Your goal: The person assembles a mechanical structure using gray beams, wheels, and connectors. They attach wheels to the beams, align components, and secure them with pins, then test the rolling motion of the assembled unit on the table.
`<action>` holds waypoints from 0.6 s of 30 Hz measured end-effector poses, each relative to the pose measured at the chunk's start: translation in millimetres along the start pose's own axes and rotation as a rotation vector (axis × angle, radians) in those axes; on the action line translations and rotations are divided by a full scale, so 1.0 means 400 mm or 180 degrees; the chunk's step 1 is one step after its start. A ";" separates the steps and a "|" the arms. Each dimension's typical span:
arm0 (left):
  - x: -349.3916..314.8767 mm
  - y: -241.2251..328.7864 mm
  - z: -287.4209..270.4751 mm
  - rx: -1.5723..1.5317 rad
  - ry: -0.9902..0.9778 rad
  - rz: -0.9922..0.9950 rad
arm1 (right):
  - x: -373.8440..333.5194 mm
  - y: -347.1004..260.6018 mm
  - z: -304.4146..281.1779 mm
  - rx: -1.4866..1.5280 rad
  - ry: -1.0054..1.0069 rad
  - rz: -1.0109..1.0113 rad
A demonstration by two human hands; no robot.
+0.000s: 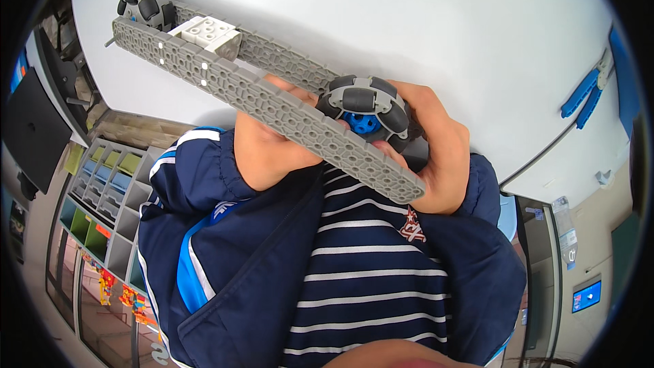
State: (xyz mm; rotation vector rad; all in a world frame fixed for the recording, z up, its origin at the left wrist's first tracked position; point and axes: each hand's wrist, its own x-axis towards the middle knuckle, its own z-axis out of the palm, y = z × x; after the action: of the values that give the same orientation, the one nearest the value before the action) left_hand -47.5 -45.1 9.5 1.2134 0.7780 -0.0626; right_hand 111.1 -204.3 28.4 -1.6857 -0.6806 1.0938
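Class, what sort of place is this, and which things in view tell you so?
Probably a classroom or workshop for building kits: there is a grey frame with roller wheels, blue-handled pliers on the white table, and a rack of coloured trays.

yo, you've got two hands (272,153) (444,140), two grey beams (272,103) (279,52), two roller wheels (148,8) (359,100), four white peg ends (204,66) showing, one white block (208,31), one blue-handled tool (581,97)
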 end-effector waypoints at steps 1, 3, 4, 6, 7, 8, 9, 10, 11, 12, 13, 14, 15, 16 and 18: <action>0.002 0.000 0.002 0.0184 -0.0009 0.0056 | 0.001 0.003 -0.002 0.0061 -0.0025 -0.0013; 0.002 0.001 0.005 0.0280 0.0054 0.0063 | 0.005 0.012 -0.002 0.0118 -0.0034 -0.0164; -0.001 0.004 0.008 0.0189 0.0125 0.0010 | 0.007 0.018 -0.002 0.0173 -0.0052 -0.0170; -0.005 0.007 0.009 0.0139 0.0179 -0.0092 | 0.008 0.025 -0.002 0.0231 -0.0088 -0.0182; -0.003 0.007 0.009 0.0179 0.0158 -0.0122 | 0.008 0.029 -0.002 0.0259 -0.0102 -0.0188; -0.005 0.007 0.011 0.0108 0.0229 -0.0193 | 0.010 0.033 -0.002 0.0282 -0.0113 -0.0201; -0.006 0.008 0.014 0.0269 0.0243 -0.0219 | 0.008 0.035 -0.003 0.0297 -0.0092 -0.0179; -0.010 0.009 0.019 0.0323 0.0337 -0.0286 | 0.009 0.036 -0.004 0.0355 -0.0153 -0.0081; -0.011 0.011 0.020 0.0287 0.0370 -0.0331 | 0.006 0.034 -0.006 0.0392 -0.0175 0.0041; -0.012 0.013 0.021 0.0251 0.0403 -0.0375 | 0.004 0.033 -0.008 0.0428 -0.0158 0.0106; -0.012 0.017 0.018 0.0122 0.0369 -0.0419 | 0.002 0.031 -0.011 0.0435 -0.0191 0.0225; -0.012 0.020 0.018 0.0061 0.0352 -0.0463 | 0.000 0.030 -0.012 0.0436 -0.0186 0.0280; -0.013 0.022 0.016 -0.0001 0.0335 -0.0508 | -0.002 0.030 -0.015 0.0431 -0.0185 0.0328; -0.013 0.023 0.019 0.0007 0.0339 -0.0558 | -0.003 0.032 -0.020 0.0446 -0.0207 0.0346; -0.011 0.025 0.018 -0.0077 0.0327 -0.0584 | -0.005 0.035 -0.026 0.0454 -0.0278 0.0396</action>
State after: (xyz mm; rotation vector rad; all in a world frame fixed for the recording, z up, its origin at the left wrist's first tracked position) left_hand -42.9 -49.2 21.1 1.1264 0.9766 -0.1418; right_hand 119.0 -215.5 17.1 -1.5820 -0.5447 1.2798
